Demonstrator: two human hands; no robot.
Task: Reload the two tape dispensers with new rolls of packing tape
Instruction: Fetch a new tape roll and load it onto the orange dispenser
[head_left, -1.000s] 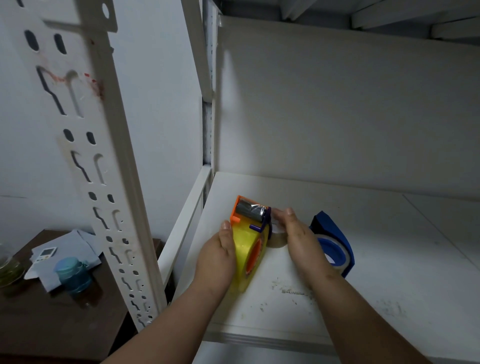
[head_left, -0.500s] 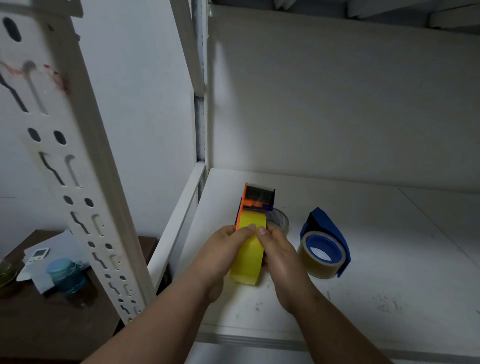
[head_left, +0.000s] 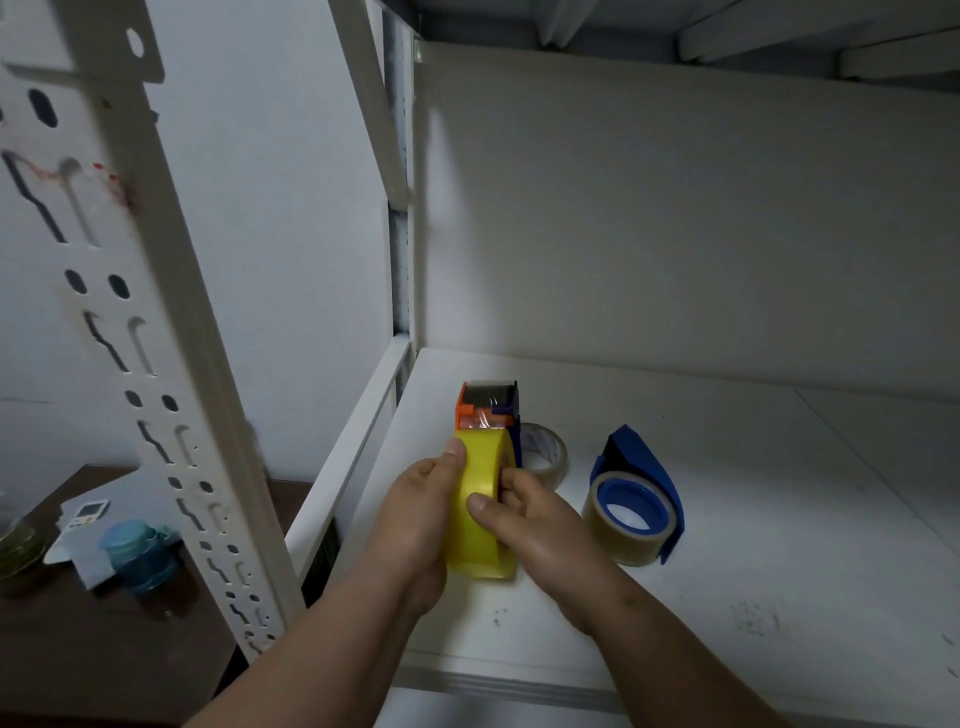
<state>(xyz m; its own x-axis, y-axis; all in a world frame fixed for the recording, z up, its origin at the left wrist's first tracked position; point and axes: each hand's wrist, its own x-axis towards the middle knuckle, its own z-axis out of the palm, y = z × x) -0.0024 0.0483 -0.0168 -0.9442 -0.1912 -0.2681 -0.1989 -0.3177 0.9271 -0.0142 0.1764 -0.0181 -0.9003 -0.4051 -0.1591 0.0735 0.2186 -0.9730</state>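
Observation:
An orange dispenser (head_left: 485, 408) with a yellow tape roll (head_left: 480, 506) in it is held upright over the white shelf (head_left: 753, 519), edge toward me. My left hand (head_left: 415, 525) grips the roll's left side, thumb on its top. My right hand (head_left: 535, 525) holds the right side, thumb pressed on the yellow band. A blue dispenser (head_left: 641, 473) with a tan roll (head_left: 621, 530) on its blue hub lies on the shelf to the right. A nearly empty clear roll (head_left: 545, 452) lies just behind my right hand.
A perforated white shelf upright (head_left: 156, 338) rises at the left. Below it, a dark table (head_left: 78, 639) carries a blue bottle (head_left: 137, 556), papers and a small white device (head_left: 85, 514). The shelf's back wall (head_left: 675, 234) stands close behind the dispensers.
The orange dispenser has been turned from lying tilted to standing edge-on toward me. My right hand has shifted from the cutter end down onto the yellow roll.

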